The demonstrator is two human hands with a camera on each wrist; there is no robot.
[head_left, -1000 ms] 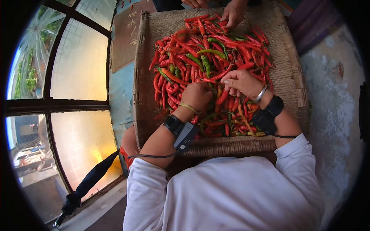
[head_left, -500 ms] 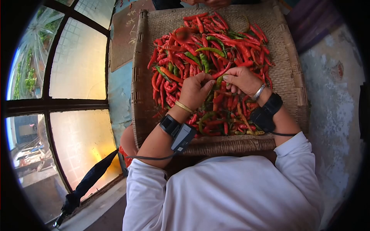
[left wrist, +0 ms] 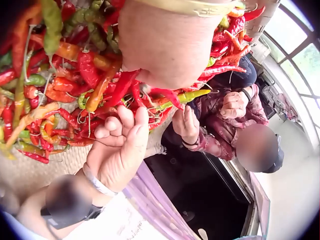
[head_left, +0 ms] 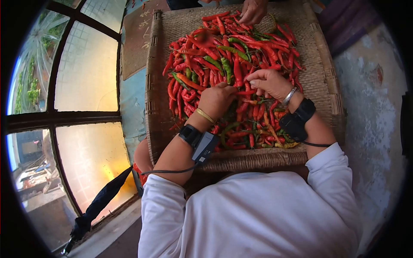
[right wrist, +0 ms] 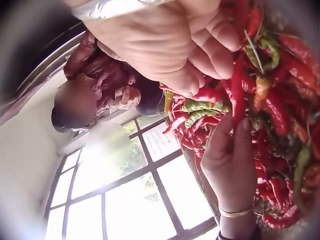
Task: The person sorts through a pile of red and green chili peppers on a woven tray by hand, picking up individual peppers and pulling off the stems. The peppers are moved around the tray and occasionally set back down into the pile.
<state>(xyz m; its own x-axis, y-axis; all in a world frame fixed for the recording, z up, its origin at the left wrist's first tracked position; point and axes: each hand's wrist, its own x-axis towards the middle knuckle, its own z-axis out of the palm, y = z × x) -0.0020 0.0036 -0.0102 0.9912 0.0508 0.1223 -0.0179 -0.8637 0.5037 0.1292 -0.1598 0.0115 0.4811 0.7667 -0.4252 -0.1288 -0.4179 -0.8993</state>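
the left hand (head_left: 216, 102) is grasping a red pepper (right wrist: 238, 95), pinched between thumb and fingers; the right wrist view shows this most clearly. the pepper is at the left hand's fingertips, in the space between that hand and the right hand (head_left: 273, 86). the right hand is just to the right, palm turned partly inward, its fingers bent and its thumb near them; whether it pinches anything, i cannot tell.

under and around both hands is a heap of peppers (head_left: 206, 69), mostly red. some green peppers (head_left: 226, 69) are just beyond the left hand, and yellowish ones (head_left: 287, 145) are nearer the body, below the right hand. the heap lies on a woven tray (head_left: 316, 56), whose rim runs outside both hands.

a yellow band (head_left: 204, 115) circles the left wrist and a silver bangle (head_left: 289, 96) the right, each with a black strap farther up the arm. well beyond both hands, another person's hand (head_left: 254, 10) is at the far side of the heap. well to the left of the left hand are a window (head_left: 88, 69) and, nearer the body, a dark folded umbrella (head_left: 101, 200).
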